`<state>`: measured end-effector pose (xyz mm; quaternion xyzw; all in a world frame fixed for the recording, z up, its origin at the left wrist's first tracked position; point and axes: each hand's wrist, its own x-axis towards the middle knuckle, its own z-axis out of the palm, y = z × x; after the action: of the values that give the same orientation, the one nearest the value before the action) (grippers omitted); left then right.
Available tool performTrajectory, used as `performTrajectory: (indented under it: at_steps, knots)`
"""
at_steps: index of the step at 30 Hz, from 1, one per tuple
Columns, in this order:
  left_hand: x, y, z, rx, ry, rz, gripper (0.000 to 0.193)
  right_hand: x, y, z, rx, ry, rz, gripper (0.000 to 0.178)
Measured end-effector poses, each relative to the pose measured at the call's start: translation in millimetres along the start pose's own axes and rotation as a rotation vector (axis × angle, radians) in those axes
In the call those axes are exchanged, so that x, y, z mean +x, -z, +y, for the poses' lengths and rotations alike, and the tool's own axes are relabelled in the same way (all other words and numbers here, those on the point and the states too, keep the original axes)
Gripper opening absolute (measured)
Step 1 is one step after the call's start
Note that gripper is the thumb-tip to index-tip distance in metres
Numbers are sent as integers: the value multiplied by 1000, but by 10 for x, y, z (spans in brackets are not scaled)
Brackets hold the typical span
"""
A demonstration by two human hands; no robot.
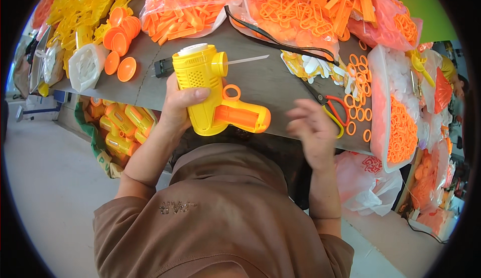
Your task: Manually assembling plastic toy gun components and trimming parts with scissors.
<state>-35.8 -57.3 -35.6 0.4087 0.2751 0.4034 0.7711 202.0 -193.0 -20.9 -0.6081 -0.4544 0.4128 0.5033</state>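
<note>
My left hand [183,100] is wrapped round a yellow toy gun [200,77] with a round perforated body, its thumb pressed on the side. A white round cap tops the toy, and its orange handle [243,117] points to the right, an orange ring [231,92] standing just above it. Apart from the toy, my right hand [313,130] hovers at the table's front edge, fingers loosely bent and spread, nothing visible in them. Beside it lie scissors [333,108] with red and yellow handles. Behind the toy a thin pale strip [250,59] shows.
Bags of orange parts [290,17] and a yellow heap [75,2] line the table's back. Orange cups [127,69] sit left; loose orange rings [352,112] and a plastic tub [383,142] are right. A black strap [280,42] crosses the back. Below left, a bag [95,137] holds yellow toy bodies.
</note>
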Motion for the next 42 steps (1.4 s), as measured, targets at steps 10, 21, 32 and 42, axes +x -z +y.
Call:
performTrajectory:
  at_steps: [10,21,32,42]
  knots:
    - [-42,-137,-140,-102,69,-34,69,24,229,-147,-465,283,220,17]
    - [-66,-61,-128,-16,133,-60,65,-371,1220,146,-904,-105,524,13]
    - [11,-275,-147,27,192,-104,62,-417,1163,378,-1008,190,463,8]
    - [11,-377,-111,-56,262,-170,60,53,371,-1,276,59,75,40]
